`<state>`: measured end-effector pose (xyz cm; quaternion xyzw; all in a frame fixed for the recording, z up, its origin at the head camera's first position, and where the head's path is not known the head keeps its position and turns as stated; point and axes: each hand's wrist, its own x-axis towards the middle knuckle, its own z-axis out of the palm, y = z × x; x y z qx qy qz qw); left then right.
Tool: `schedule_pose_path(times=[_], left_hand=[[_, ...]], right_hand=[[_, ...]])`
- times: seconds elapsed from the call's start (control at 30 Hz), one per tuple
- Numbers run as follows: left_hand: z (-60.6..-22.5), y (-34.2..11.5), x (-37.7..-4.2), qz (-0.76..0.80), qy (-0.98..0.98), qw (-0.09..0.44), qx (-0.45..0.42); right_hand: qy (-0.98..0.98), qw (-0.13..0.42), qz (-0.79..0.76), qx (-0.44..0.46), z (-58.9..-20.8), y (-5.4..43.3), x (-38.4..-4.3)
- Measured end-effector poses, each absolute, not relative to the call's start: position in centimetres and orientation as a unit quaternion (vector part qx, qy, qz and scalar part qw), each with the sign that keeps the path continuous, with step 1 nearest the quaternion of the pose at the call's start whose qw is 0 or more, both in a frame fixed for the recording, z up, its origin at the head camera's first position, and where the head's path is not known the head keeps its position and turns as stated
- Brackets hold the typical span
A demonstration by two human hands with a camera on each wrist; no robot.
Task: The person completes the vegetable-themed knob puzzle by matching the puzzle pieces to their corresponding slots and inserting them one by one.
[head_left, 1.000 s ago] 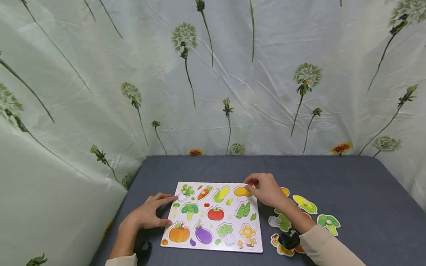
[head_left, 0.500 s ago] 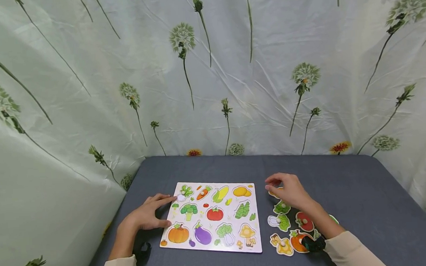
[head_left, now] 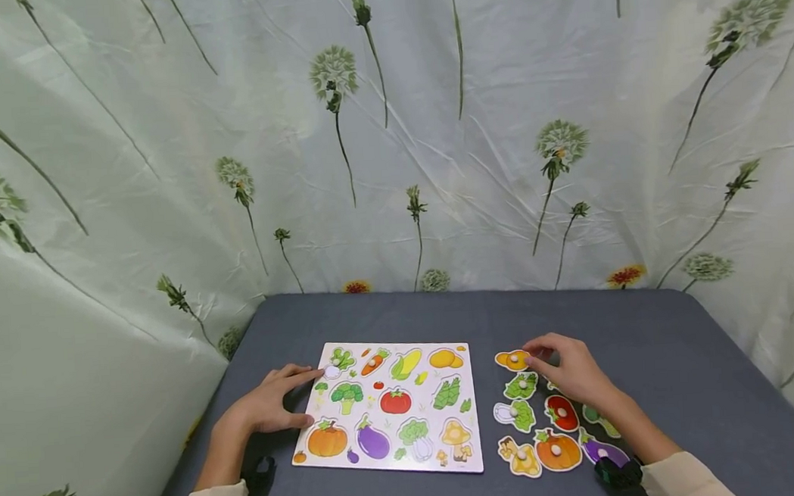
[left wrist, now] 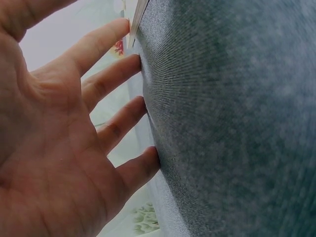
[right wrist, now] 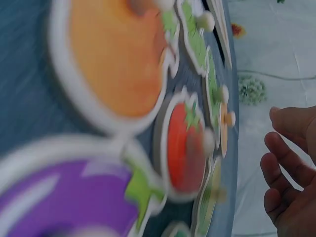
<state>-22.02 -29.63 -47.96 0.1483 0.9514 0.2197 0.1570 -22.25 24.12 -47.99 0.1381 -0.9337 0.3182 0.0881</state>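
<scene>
- There it was: the right grip (head_left: 555,360) waited right beside the potato piece (head_left: 510,362) — fingers loosely bent, nothing visibly held, and whether a fingertip touched the edge I couldn't tell.
- The piece lay flat on the tabletop (head_left: 401,316), knob (right wrist: 229,118) up, right of the board (head_left: 423,406) and just beyond the leafy piece (head_left: 521,385).
- That knob looked the safe target: thumb and finger on opposite sides, then a straight lift, seemed neater than picking at the rim.
- Tight quarters! A sideways drag would probably have nudged the leafy piece.
- The dark wrist gear (head_left: 618,473) overhung the eggplant (head_left: 595,446), so a raised wrist seemed wise.
- Over on the board's left edge, the left grip (head_left: 273,398) was spread and unclenched — light steadying looked plenty.
</scene>
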Motion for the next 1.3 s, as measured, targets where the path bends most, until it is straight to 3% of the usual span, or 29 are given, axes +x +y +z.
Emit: schedule_pose_path(times=[0.23, 0.77, 1.3], left_hand=[[-48.1, -29.7, -22.0, 0.216, 0.953, 0.153, 0.145], [-48.1, -29.6, -22.0, 0.218, 0.954, 0.148, 0.139], [-48.1, -29.5, -21.8, 0.219, 0.955, 0.148, 0.135]], right_hand=[[-0.936, 0.095, 0.308, 0.144, -48.7, 26.5, -21.6], [-0.937, 0.017, 0.306, 0.169, -49.4, 29.2, -20.8], [-0.936, -0.002, 0.317, 0.151, -50.4, 30.1, -20.8]])
